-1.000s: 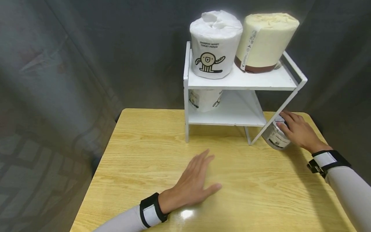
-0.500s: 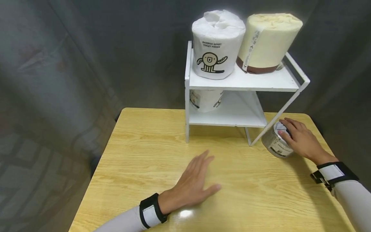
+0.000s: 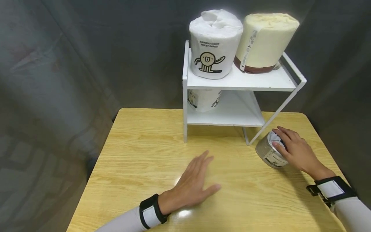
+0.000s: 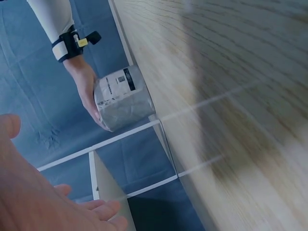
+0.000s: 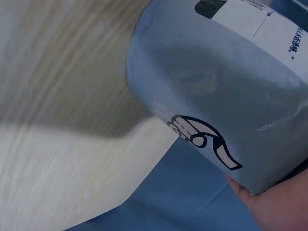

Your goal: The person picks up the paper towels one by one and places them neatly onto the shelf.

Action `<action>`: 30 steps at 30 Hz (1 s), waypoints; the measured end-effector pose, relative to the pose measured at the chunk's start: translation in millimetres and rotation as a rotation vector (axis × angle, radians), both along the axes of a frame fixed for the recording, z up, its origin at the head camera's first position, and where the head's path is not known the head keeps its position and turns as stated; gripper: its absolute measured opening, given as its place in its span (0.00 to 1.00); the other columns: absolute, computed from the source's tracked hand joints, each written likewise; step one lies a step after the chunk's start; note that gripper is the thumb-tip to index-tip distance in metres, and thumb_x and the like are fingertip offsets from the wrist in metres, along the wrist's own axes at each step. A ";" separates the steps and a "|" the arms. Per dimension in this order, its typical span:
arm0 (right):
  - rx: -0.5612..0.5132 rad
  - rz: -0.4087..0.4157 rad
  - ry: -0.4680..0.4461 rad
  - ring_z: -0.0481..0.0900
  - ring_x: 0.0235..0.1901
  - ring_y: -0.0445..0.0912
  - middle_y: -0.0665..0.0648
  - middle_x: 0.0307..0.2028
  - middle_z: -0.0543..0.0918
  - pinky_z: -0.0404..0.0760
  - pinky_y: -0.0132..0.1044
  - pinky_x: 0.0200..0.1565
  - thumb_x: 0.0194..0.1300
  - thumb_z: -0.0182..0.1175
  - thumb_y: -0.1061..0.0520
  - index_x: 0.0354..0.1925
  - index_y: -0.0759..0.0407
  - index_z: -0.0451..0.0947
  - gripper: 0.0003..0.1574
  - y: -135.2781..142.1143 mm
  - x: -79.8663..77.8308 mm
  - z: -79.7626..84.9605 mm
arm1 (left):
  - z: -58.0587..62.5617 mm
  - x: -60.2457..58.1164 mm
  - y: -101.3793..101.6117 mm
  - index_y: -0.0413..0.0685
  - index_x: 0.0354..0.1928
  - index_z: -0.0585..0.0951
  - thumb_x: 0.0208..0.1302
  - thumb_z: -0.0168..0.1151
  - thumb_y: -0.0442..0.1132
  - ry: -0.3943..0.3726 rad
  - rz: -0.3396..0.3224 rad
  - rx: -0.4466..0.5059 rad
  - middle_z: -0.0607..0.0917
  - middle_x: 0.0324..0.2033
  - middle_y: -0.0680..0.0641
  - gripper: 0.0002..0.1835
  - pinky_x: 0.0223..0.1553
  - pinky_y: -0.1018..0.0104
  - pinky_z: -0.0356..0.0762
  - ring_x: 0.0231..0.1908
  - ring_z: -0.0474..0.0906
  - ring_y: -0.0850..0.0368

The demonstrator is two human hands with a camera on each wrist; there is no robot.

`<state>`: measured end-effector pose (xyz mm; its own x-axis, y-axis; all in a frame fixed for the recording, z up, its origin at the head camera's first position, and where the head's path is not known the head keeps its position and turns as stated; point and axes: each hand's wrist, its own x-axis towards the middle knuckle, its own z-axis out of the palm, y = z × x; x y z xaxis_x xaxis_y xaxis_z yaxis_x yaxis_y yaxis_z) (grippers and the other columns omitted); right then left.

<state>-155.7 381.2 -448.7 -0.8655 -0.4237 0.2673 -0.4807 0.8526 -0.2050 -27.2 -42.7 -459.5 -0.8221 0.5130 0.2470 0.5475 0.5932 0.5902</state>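
At the right of the head view, my right hand (image 3: pixel 298 153) grips the top of a grey toilet paper roll (image 3: pixel 268 151) in a plastic wrapper. It stands slightly tilted close over the table, just in front of the rack's right leg. In the right wrist view the roll (image 5: pixel 192 77) fills much of the picture, with a cartoon print and a white label on its side. My left hand (image 3: pixel 189 183) hovers over the middle front of the table, fingers straight and thumb spread, holding nothing. The left wrist view shows the same roll (image 4: pixel 127 101) from its labelled side.
A white two-tier rack (image 3: pixel 244 83) stands at the back of the wooden table (image 3: pixel 139 145). Its upper shelf bears a white toilet paper roll (image 3: pixel 214 48) and a cream one (image 3: pixel 265 45). Another white roll (image 3: pixel 204 100) sits on the lower shelf. Dark grey cloth (image 3: pixel 139 58) hangs behind.
My right hand has brought the grey toilet paper roll forward from beside the rack's right leg, toward the front of the table. The left hand has stayed in place.
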 end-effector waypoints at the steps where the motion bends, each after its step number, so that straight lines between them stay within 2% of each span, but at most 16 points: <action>1: 0.004 -0.002 0.003 0.66 0.66 0.74 0.74 0.72 0.67 0.67 0.78 0.56 0.78 0.60 0.47 0.77 0.62 0.64 0.39 -2.0 2.7 -0.5 | -0.4 -0.2 0.1 0.45 0.83 0.53 0.78 0.49 0.67 -0.004 -0.003 0.003 0.53 0.82 0.34 0.46 0.79 0.40 0.53 0.80 0.55 0.38; 5: 0.003 -0.002 0.010 0.67 0.67 0.72 0.72 0.72 0.68 0.69 0.77 0.54 0.77 0.61 0.47 0.77 0.60 0.66 0.39 -9.9 12.4 -1.4 | -0.2 -1.0 1.0 0.45 0.83 0.52 0.78 0.49 0.67 -0.037 -0.014 0.008 0.52 0.82 0.35 0.46 0.79 0.39 0.52 0.80 0.54 0.38; 18: -0.005 0.054 0.051 0.71 0.65 0.67 0.68 0.70 0.71 0.72 0.70 0.50 0.73 0.66 0.45 0.75 0.57 0.70 0.39 -45.2 42.1 -1.5 | -3.0 -1.0 4.0 0.42 0.82 0.54 0.79 0.47 0.67 -0.074 -0.031 0.042 0.51 0.83 0.35 0.45 0.78 0.35 0.53 0.80 0.54 0.38; 30: -0.019 0.061 0.042 0.70 0.68 0.65 0.66 0.72 0.71 0.72 0.70 0.56 0.70 0.68 0.47 0.75 0.55 0.71 0.40 -67.0 60.6 -1.8 | -2.5 -0.5 4.9 0.43 0.82 0.53 0.79 0.47 0.68 -0.086 -0.031 0.051 0.50 0.83 0.36 0.46 0.79 0.38 0.50 0.81 0.52 0.39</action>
